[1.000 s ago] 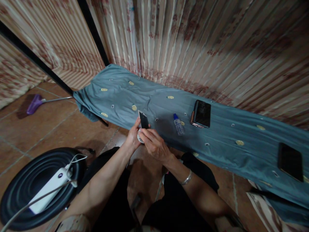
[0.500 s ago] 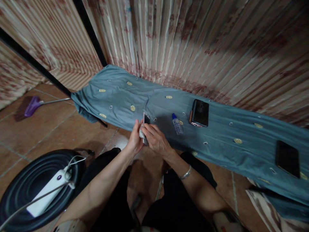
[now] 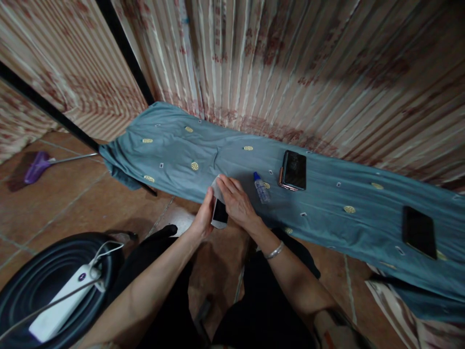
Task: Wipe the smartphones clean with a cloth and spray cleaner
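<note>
My left hand (image 3: 203, 216) grips a small white-edged phone (image 3: 220, 212) by its side, with the dark screen facing up. Over the phone's far end lies a pale grey cloth or wipe (image 3: 217, 189), pressed there under the fingers of my right hand (image 3: 240, 206). Those fingers are bent and close together, and they hide part of the cloth and the phone's top. To the right of my hands, a small clear bottle with a blue cap (image 3: 261, 188) lies on the blue-green patterned sheet (image 3: 174, 150).
Stacked phones (image 3: 294, 169) lie right of the bottle, and another dark phone (image 3: 419, 231) is further right. A coiled black hose (image 3: 22, 271) with a white power strip (image 3: 60, 305) is on the floor at left. A purple broom (image 3: 36, 167) lies behind; pleated curtains (image 3: 254, 72) hang at the back.
The phone has tilted so its screen now shows more fully. My right hand and the cloth have slid up to the phone's far end. The whole view has shifted slightly.
</note>
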`<state>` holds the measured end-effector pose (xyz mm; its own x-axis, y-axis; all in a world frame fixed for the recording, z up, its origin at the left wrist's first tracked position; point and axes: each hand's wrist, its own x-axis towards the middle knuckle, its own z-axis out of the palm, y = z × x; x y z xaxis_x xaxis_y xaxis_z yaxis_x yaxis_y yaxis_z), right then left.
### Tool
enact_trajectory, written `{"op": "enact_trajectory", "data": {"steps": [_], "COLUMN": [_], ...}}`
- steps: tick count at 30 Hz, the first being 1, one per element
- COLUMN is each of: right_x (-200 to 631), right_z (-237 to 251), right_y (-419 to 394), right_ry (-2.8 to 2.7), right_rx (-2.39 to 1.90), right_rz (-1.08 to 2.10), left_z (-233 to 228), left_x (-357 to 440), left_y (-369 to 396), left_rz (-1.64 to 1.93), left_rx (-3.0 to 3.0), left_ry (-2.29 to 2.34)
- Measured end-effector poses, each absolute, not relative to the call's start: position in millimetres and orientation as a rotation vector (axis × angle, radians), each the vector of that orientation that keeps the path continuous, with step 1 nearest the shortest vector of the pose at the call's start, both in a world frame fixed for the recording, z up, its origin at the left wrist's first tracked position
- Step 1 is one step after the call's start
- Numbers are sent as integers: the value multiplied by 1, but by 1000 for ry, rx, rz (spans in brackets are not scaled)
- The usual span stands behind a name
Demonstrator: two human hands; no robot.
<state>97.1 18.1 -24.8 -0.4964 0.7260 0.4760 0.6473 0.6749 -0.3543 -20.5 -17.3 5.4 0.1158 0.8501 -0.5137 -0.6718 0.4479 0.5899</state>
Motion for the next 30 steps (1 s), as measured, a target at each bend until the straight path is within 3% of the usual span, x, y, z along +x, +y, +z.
{"op": "enact_trajectory", "data": {"steps": [14, 30], "right_x": [107, 91], "right_z": [-32, -35], "right_y": [36, 13], "right_ry": [-2193, -2268], "right_rx": [-1258, -1002], "right_rz": [278, 276], "left_z": [9, 17], "left_x": [-28, -32], "left_y": [-15, -10], "left_rz": [1100, 1138], "left_rx": [235, 177], "left_ry": [881, 831]}}
